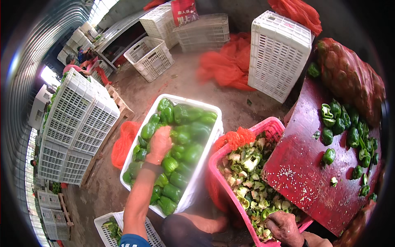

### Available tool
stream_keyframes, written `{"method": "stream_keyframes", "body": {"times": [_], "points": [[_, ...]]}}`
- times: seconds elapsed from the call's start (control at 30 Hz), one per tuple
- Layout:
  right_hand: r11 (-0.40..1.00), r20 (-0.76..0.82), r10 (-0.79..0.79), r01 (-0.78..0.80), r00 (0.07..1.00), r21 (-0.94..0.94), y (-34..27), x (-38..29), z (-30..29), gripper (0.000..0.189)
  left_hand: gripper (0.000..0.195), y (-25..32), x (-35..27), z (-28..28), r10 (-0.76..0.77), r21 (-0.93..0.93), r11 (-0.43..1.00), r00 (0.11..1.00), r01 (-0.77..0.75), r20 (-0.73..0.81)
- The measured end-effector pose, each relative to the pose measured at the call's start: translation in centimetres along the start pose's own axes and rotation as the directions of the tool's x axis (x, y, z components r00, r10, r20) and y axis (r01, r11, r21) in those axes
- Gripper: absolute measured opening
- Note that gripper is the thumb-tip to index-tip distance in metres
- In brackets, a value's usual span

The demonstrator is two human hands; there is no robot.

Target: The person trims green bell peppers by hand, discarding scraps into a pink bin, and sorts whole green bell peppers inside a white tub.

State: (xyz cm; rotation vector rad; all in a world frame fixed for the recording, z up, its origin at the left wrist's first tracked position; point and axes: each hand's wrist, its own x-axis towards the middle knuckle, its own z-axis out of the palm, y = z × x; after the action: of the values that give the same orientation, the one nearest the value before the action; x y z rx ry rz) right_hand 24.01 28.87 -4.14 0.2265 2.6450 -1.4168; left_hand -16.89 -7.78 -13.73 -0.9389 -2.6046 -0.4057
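Note:
My left hand (160,143) reaches into a white plastic crate (126,168) heaped with whole green bell peppers (193,136). Its back faces me, and I cannot tell whether the hidden fingers grip a pepper. Lower right, my right hand (284,228) is curled above a pink plastic basket (233,188) full of cut pepper cores and trimmings (253,188). A green pepper piece (268,213) shows at its fingertips; whether it is held is unclear. Beside the basket, several green peppers (328,156), some cut, lie on a red board (296,197) strewn with pale seeds.
Stacked white crates (77,120) stand on a wooden pallet (122,103) at left, with people (72,63) behind. A filled red mesh sack (350,77) rests at the board's far end. Red netting (228,64) and an upright white crate (279,55) occupy the floor ahead.

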Motion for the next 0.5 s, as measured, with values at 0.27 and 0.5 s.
{"method": "stream_keyframes", "body": {"times": [0.27, 0.5], "points": [[0.999, -0.026, 0.042, -0.041, 0.999, 0.020, -0.6, -0.9, -0.3, 0.008, 0.053, 0.9, 2.9, -0.3, -0.096, 0.428, 0.900, 0.995, 0.078, 0.020], [0.991, 0.036, 0.131, -0.131, 0.991, -0.005, -0.5, -0.2, -1.5, 0.006, 0.047, 2.9, 1.5, -1.7, -0.170, -0.416, 0.886, 0.978, 0.204, 0.118]]}}
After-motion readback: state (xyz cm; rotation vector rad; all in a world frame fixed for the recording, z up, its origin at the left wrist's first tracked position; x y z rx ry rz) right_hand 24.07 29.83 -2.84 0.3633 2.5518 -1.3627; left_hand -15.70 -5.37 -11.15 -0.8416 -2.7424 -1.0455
